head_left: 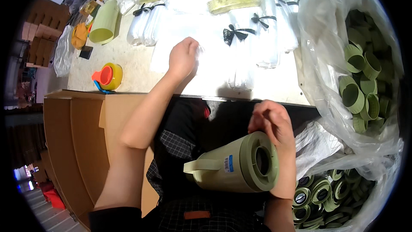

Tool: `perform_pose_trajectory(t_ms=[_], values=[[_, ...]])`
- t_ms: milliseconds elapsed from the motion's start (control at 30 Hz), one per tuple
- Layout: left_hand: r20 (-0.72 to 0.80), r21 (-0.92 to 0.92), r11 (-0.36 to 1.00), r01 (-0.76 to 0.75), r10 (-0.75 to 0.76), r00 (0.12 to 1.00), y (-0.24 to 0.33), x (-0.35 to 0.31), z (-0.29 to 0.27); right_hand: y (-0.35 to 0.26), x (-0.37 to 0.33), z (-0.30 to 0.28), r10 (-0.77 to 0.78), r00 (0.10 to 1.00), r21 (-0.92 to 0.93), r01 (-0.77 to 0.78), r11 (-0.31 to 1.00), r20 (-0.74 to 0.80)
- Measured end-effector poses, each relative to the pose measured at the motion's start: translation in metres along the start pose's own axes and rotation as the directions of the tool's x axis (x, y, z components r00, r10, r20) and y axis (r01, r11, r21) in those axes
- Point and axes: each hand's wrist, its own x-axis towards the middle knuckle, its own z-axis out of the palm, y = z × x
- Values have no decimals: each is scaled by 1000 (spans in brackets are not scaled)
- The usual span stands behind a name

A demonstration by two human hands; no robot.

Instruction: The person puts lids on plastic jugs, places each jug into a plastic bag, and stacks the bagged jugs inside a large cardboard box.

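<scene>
A pale green plastic jug (219, 167) with a handle and a blue-and-white label lies tilted on my lap, its round ringed end turned to the right. That end rests by my right forearm. Just above it is my right hand (274, 122), fingers loosely curled and apart, with nothing seen in them. My left hand (183, 58) reaches onto the table, fingers closed at a clear plastic bag (161, 56); glare hides much of the bag. Around it lie bundles of clear bags (240, 60), some tied with black strips (234, 34).
A yellow tape roll (113, 76) sits by the table's near left edge, a green jug body (104, 23) behind it. At right, a large plastic sack (317, 38) holds green collars (354, 94); below are ringed green lids (322, 191). An open cardboard box (86, 146) stands left.
</scene>
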Motion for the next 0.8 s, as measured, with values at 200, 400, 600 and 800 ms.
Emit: perform_pose_trajectory(t_ms=[200, 400, 600, 800], values=[[444, -855, 328, 401, 64, 894, 94, -91, 21, 4, 34, 28, -195, 903, -576, -68, 815, -382], [386, -692, 655, 303, -19, 922, 126, -137, 5, 1, 6, 7, -212, 822, -399, -20, 917, -529], [451, -891, 142, 432, 148, 880, 108, -149, -35, 10, -25, -23, -723, 525, -764, 194, 615, -448], [473, -577, 768, 278, 37, 880, 94, -152, -5, 42, -72, -5, -498, 328, -351, 415, 839, -803]])
